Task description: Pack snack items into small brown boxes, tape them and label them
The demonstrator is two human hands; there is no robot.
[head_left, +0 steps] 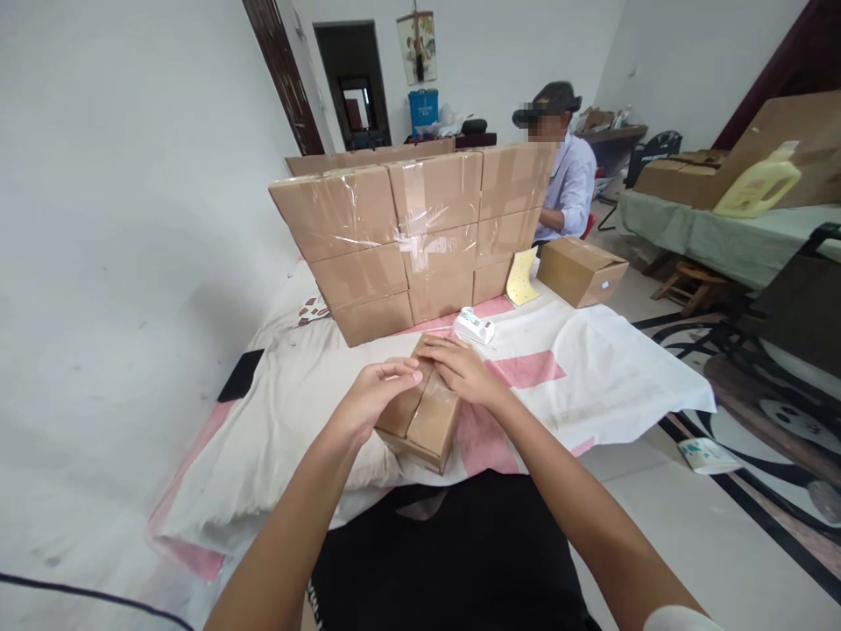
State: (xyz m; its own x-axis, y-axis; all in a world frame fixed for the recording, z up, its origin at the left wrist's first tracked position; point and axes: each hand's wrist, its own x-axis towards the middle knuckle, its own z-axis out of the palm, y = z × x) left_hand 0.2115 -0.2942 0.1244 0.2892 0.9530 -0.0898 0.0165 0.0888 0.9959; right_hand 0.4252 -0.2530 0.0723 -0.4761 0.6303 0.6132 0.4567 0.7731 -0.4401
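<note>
A small cardboard box (430, 425) sits on the white and pink cloth (578, 368) right in front of me. My left hand (374, 394) rests on the box's left top flap, fingers curled together against it. My right hand (460, 366) lies flat across the far top of the box, fingers stretched toward the left. The flaps are folded down under both hands. A white tape dispenser (474, 326) lies just beyond the box.
A stacked wall of taped cardboard boxes (420, 237) stands behind. A yellow sheet (522, 276) and another box (582, 270) lie to the right. A person in a light shirt (570, 188) sits beyond. A table with a yellow bottle (759, 186) stands far right.
</note>
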